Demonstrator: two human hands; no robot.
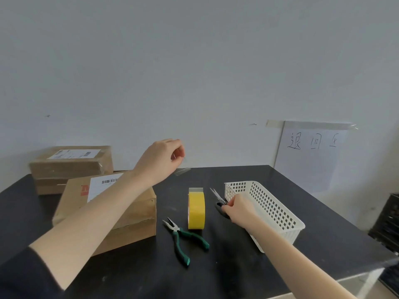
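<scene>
While the left hand [160, 161] pinches the clear tape strip [182, 172] aloft at 11 o'clock of the tape roll [196, 209], hold it taut and let the right hand [239, 210], fingers curled round the scissors [219, 201] at the roll's 3 o'clock, lay them on the worktop [237, 266].

A short strip of clear tape [182, 171] hangs in the air, pinched at its top by the left hand [160, 161]. The small scissors [217, 197] have black handles and thin shiny blades that point away. The right hand [239, 210] holds them low over the black table [237, 277].
</scene>
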